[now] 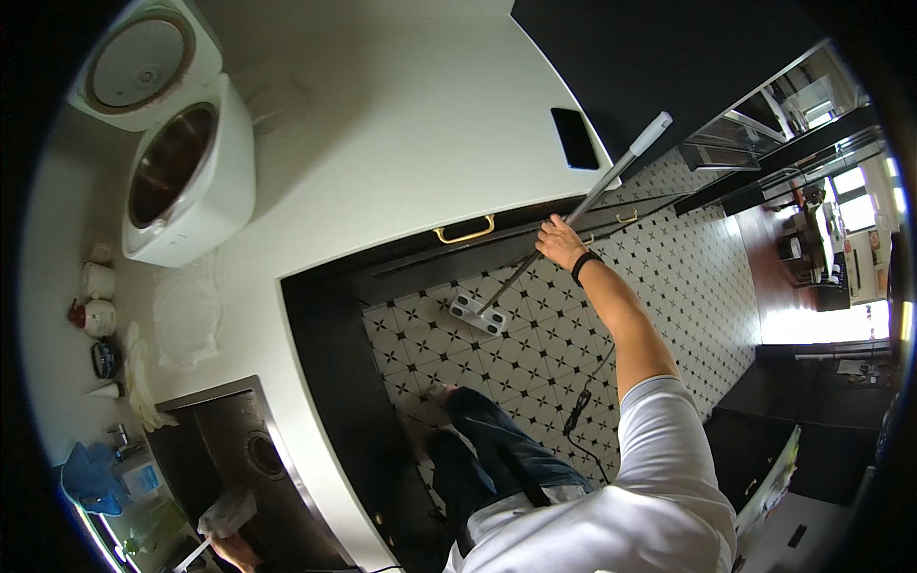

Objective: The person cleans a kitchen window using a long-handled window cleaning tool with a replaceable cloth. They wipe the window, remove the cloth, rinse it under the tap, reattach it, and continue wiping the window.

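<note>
My right hand (558, 241) is wrapped around the grey pole of a flat floor mop (596, 191) with a white grip at its upper end. The mop leans past the counter edge, and its white head (478, 313) rests on the patterned tiles. At the lower left, my left hand (235, 551) is over the sink (215, 449), partly cut off by shadow and the picture's rim. Its fingers look closed beside a whitish, translucent crumpled thing (227, 514). A thin white stick (192, 556) shows next to that hand; I cannot tell whether it is held.
A white rice cooker (229, 177) stands with its lid up on the white counter (382, 124). A black phone (574, 138) lies near the counter's edge. Dark drawers with a brass handle (464, 230) run below. A black cable (577, 413) lies on the floor.
</note>
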### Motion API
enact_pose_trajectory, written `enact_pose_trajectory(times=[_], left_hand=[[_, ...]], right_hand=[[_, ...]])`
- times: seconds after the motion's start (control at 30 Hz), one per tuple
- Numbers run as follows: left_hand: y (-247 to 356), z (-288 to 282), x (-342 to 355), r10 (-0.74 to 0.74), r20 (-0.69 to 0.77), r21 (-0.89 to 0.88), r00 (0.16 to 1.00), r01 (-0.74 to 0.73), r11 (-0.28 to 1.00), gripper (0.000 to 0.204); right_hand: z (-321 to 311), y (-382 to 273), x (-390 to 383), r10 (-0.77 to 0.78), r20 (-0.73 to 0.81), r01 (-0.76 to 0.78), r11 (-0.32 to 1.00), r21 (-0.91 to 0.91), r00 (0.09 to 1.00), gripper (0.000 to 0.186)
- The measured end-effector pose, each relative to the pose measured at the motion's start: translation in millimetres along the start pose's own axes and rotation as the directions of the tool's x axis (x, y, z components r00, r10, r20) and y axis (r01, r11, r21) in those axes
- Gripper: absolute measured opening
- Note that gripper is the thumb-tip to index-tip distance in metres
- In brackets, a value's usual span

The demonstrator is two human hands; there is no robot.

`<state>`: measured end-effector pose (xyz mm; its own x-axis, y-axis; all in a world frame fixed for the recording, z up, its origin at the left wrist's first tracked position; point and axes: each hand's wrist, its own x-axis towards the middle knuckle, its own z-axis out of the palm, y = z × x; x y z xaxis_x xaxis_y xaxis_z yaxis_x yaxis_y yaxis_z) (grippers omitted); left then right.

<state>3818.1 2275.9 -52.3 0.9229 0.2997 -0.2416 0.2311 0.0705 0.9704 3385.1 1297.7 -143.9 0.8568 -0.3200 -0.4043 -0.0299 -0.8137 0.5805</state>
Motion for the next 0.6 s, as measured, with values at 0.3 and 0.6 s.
enact_pose_trajectory(times=[0.3,0.6], left_hand=[[23.4,32.6,-22.1,0.161,-0.228,0.273,0.960,-0.096,0.957,0.052],[56.2,66.7,-98.1,0.507,0.650,0.702,0.566,-0.703,-0.115,0.030]], right_hand=[[32.4,8.9,-15.3,-0.015,-0.115,0.016,1.000,0.012,0.993,0.017],[-24.5,-6.4,-25.8,0.121,-0.161,-0.003,0.807,0.591,0.980,0.011]])
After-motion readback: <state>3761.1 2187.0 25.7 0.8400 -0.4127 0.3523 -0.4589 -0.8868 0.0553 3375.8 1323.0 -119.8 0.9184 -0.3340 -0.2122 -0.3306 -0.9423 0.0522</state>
